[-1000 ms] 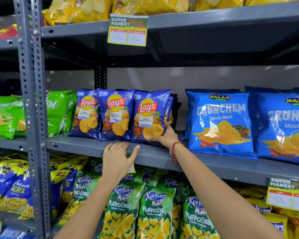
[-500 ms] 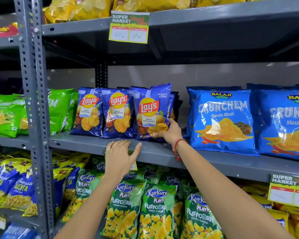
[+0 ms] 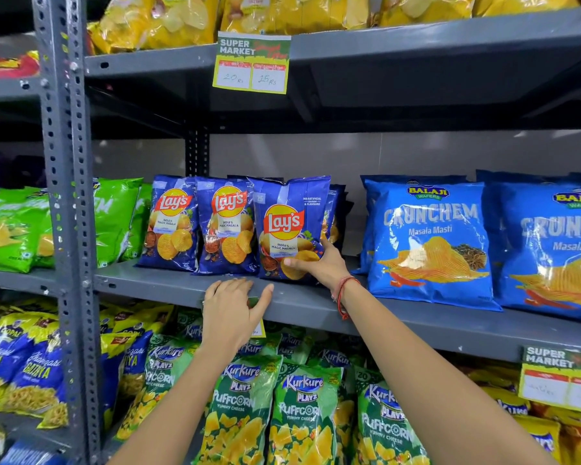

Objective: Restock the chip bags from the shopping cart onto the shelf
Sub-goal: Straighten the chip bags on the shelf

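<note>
Three dark blue Lay's bags stand in a row on the grey middle shelf (image 3: 399, 317). My right hand (image 3: 319, 263) grips the lower right corner of the rightmost Lay's bag (image 3: 287, 226), which stands upright in front of more blue bags behind it. The other two Lay's bags (image 3: 171, 223) (image 3: 227, 226) lean to its left. My left hand (image 3: 235, 310) rests flat on the shelf's front edge, fingers spread, holding nothing. The shopping cart is not in view.
Large blue Balaji Crunchem bags (image 3: 430, 239) fill the shelf to the right, green bags (image 3: 114, 216) to the left. Yellow bags line the top shelf, Kurkure Puffcorn bags (image 3: 302, 411) the lower one. A perforated grey upright (image 3: 67, 213) stands left. Price tags (image 3: 251, 63) hang from the shelf edges.
My right hand has stood the rightmost Lay's bag more upright and shifted its grip to the bag's lower right corner. My left hand stays on the shelf edge.
</note>
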A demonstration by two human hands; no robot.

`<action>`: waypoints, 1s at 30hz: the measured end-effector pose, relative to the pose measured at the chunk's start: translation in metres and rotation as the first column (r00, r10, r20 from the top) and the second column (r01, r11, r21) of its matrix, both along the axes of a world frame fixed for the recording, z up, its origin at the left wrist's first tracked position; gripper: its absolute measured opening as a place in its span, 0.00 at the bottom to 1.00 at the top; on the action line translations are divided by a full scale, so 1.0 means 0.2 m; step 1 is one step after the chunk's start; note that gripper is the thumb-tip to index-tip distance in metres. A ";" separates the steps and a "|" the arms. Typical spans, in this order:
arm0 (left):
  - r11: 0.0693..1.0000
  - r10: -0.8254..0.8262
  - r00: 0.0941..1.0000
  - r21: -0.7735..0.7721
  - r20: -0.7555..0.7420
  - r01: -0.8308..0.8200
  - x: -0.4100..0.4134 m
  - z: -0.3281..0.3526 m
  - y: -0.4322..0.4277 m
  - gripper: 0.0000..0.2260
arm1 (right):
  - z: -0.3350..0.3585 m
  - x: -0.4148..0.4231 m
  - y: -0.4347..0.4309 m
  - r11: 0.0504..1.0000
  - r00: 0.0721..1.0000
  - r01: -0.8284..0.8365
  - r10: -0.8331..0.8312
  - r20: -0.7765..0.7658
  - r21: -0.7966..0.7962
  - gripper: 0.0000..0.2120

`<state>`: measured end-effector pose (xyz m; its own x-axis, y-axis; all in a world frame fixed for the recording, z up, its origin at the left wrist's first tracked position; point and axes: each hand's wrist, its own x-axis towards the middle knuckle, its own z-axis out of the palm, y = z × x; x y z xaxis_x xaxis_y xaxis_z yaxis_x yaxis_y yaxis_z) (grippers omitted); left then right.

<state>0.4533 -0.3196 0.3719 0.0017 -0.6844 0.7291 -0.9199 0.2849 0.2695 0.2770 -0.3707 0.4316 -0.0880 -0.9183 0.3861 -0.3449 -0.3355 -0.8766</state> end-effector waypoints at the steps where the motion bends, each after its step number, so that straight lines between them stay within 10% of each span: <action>1: 1.000 -0.003 1.000 -0.002 -0.001 0.003 0.00 0.00 0.00 0.34 | 0.00 0.00 0.00 1.000 1.000 0.002 -0.002 0.001 -0.017 0.43; 30: 1.000 0.000 1.000 -0.021 -0.010 0.000 0.00 0.00 0.01 0.36 | -0.01 -0.03 0.00 1.000 0.997 -0.005 0.005 0.073 -0.013 0.44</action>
